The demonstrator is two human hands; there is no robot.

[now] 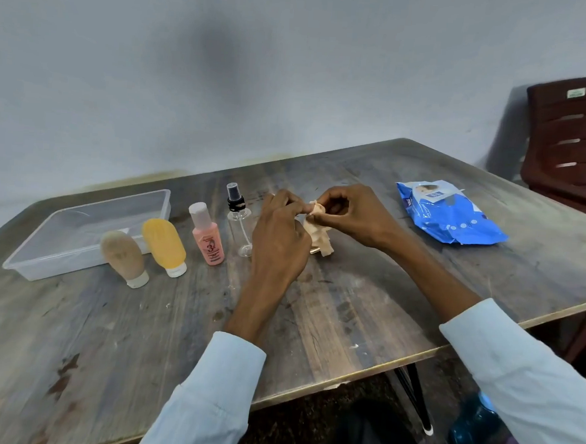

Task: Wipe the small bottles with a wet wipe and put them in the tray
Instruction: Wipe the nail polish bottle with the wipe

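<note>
A crumpled pale wet wipe (315,231) hangs over the middle of the table, pinched at its top by my left hand (280,231) and my right hand (350,213). Behind the wipe something small with a shiny base (314,250) stands, mostly hidden. A row of small bottles stands to the left: a clear spray bottle (238,223), a pink bottle (207,235), a yellow tube (165,246) and a beige tube (123,257), both tubes cap down. An empty clear plastic tray (42,258) sits at the far left.
A blue pack of wet wipes (450,214) lies at the right of the wooden table (347,328). A dark brown chair (571,142) stands beyond the right corner. The wall runs close behind the table.
</note>
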